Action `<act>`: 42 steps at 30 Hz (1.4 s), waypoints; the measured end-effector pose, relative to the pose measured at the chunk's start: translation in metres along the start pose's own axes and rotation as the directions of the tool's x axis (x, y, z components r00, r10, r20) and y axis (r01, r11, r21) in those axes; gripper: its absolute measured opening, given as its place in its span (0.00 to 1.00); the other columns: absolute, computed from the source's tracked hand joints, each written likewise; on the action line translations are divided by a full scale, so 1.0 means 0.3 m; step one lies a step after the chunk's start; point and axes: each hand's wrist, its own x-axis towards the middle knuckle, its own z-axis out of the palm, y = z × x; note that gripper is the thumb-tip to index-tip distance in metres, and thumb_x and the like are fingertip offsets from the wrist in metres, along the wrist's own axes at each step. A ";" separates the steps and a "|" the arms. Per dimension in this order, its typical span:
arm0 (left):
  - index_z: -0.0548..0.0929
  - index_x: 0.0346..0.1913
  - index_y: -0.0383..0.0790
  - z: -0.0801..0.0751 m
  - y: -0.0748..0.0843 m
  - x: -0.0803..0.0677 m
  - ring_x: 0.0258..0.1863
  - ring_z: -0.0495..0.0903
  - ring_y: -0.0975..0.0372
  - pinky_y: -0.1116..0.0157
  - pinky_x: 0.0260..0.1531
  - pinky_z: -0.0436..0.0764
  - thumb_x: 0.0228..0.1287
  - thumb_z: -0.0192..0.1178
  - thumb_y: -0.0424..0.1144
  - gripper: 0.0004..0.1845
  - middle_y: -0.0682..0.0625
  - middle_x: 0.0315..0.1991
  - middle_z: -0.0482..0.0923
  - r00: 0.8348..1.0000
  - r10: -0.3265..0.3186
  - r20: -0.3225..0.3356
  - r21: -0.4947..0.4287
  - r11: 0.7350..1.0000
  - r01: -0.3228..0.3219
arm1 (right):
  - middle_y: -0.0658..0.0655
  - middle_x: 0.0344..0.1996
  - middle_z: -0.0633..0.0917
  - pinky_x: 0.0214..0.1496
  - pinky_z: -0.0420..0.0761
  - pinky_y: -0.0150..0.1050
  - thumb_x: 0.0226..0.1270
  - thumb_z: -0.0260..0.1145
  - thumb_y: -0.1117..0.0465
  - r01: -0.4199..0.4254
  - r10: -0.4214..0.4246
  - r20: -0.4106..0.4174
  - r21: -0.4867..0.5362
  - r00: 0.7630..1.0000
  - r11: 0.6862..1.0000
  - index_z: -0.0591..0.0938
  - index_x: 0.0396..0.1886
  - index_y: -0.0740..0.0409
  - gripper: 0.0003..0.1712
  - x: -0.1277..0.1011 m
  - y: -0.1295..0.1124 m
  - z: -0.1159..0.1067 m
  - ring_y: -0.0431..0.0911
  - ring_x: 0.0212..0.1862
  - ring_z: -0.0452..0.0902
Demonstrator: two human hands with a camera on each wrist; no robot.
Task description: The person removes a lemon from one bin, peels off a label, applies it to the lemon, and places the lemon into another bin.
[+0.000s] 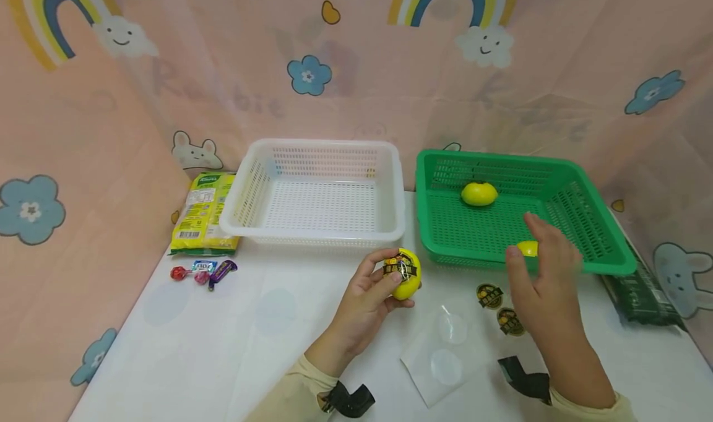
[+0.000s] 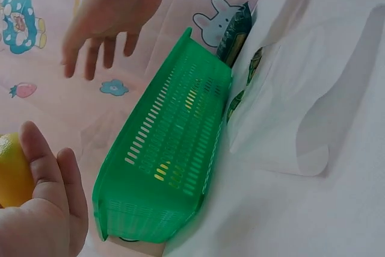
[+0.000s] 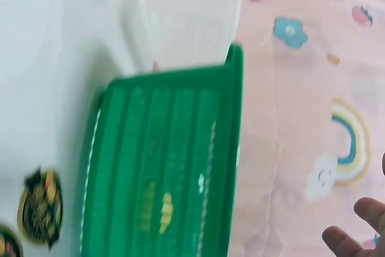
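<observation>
My left hand [image 1: 356, 307] grips a yellow lemon [image 1: 411, 286] above the white table, thumb on a dark round sticker [image 1: 398, 266] on its side. The lemon [image 2: 13, 176] shows only partly in the left wrist view. Over the front rim of the green basket [image 1: 462, 255], my right hand [image 1: 548, 283] is raised with fingers spread, holding nothing. One lemon [image 1: 479, 193] lies inside that basket; another lemon [image 1: 527, 248] is partly hidden behind the right hand. Two similar stickers [image 1: 489, 296] lie in front of the basket, beside a translucent sheet [image 1: 420, 372] with pale round spots.
A white basket [image 1: 312, 231] stands left of the green one. Beside it leans a yellow packet [image 1: 203, 218], with several wrapped sweets [image 1: 223, 272] in front. A dark green packet [image 1: 646, 298] lies at the right. Patterned pink cloth [image 1: 223, 57] hangs behind and at the sides.
</observation>
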 end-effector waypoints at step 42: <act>0.83 0.65 0.49 0.282 -0.040 0.630 0.44 0.80 0.63 0.58 0.50 0.86 0.77 0.66 0.38 0.18 0.52 0.55 0.81 0.983 -0.168 -0.070 0.682 0.711 0.171 | 0.73 0.62 0.78 0.63 0.65 0.75 0.70 0.76 0.54 -0.370 0.386 -0.018 -0.329 0.922 0.869 0.88 0.54 0.65 0.22 -0.036 0.200 -0.127 0.76 0.67 0.64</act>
